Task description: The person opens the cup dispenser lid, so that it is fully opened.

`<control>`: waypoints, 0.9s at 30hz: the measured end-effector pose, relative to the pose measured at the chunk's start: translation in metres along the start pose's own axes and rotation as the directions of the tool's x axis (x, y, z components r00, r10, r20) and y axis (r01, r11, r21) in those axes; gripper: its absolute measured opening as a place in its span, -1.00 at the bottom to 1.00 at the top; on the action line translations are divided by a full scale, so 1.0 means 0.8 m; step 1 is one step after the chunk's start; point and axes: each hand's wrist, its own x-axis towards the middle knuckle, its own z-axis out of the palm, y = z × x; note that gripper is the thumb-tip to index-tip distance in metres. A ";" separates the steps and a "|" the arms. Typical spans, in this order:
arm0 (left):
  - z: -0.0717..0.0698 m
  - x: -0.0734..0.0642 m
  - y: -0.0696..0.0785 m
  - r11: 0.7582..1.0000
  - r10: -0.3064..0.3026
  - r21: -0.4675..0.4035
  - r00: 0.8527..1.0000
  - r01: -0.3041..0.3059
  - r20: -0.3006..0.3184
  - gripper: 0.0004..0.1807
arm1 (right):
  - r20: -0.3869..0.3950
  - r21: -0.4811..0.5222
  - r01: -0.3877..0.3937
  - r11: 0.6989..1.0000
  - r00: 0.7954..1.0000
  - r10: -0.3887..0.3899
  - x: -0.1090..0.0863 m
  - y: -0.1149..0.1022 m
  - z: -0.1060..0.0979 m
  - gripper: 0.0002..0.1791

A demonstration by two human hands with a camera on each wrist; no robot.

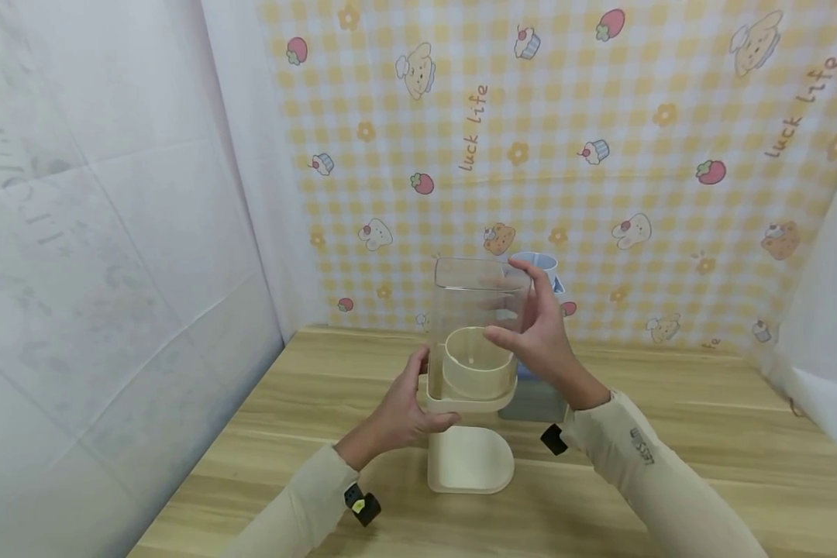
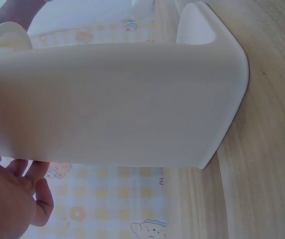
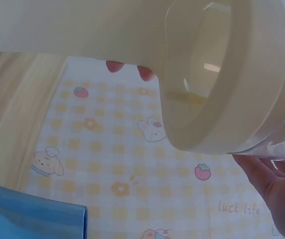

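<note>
A cream pet feeder (image 1: 471, 461) stands on the table before me, its rounded tray at the bottom. Its clear container (image 1: 449, 310) sits upright at the top, and a round cream collar (image 1: 477, 380) shows through the clear wall. My left hand (image 1: 401, 407) grips the cream holder below the container from the left, thumb in front. My right hand (image 1: 545, 337) holds the container's upper right side, fingers at the rim. In the left wrist view the stand's broad cream panel (image 2: 107, 104) fills the middle. The right wrist view shows the holder's round opening (image 3: 202, 74) from below.
Close behind, to the right, stands a similar blue feeder (image 1: 540, 263), partly hidden by my right hand; its grey-blue base (image 1: 530, 403) rests on the wooden table (image 1: 307, 411). A checked cloth (image 1: 516, 194) hangs at the back, and a white sheet (image 1: 111, 232) hangs on the left.
</note>
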 end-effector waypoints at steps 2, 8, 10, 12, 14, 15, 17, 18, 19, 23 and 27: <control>0.001 0.000 0.000 1.000 0.001 0.004 1.000 -0.001 0.005 0.05 | -0.001 0.003 0.001 1.000 1.000 -0.001 0.000 -0.001 0.000 0.16; 0.001 0.001 0.001 1.000 0.010 -0.012 0.999 -0.010 0.030 0.07 | -0.035 0.014 0.047 0.999 0.998 -0.047 0.004 -0.013 0.000 0.07; 0.001 0.002 0.001 1.000 0.022 -0.023 0.999 -0.021 0.049 0.09 | -0.053 0.030 0.072 0.997 0.996 -0.070 0.006 -0.019 -0.002 0.04; 0.000 0.002 0.001 0.999 0.037 -0.026 0.997 -0.035 0.070 0.11 | -0.067 0.040 0.087 0.995 0.994 -0.085 0.008 -0.025 -0.005 0.04; -0.001 0.003 0.000 0.999 0.051 -0.013 0.995 -0.050 0.084 0.14 | -0.073 0.045 0.093 0.995 0.993 -0.090 0.009 -0.030 -0.007 0.03; -0.002 0.003 -0.001 0.998 0.061 -0.011 0.994 -0.060 0.090 0.17 | -0.076 0.050 0.096 0.994 0.993 -0.092 0.010 -0.032 -0.009 0.04; -0.002 0.003 -0.002 0.997 0.073 -0.005 0.993 -0.073 0.092 0.23 | -0.086 0.048 0.097 0.994 0.992 -0.092 0.011 -0.036 -0.010 0.05; -0.002 0.003 -0.002 0.997 0.080 -0.002 0.993 -0.080 0.091 0.25 | -0.089 0.047 0.098 0.994 0.992 -0.093 0.011 -0.038 -0.010 0.06; -0.002 0.002 -0.003 0.997 0.083 -0.007 0.992 -0.083 0.094 0.25 | -0.092 0.051 0.104 0.993 0.991 -0.099 0.010 -0.040 -0.011 0.06; 0.001 0.000 -0.005 0.994 0.104 -0.029 0.989 -0.101 0.106 0.22 | -0.100 0.077 0.126 0.989 0.988 -0.118 0.006 -0.048 -0.013 0.04; 0.001 -0.005 -0.004 0.994 0.104 -0.028 0.990 -0.102 0.100 0.16 | -0.113 0.102 0.146 0.984 0.984 -0.135 0.003 -0.056 -0.017 -0.02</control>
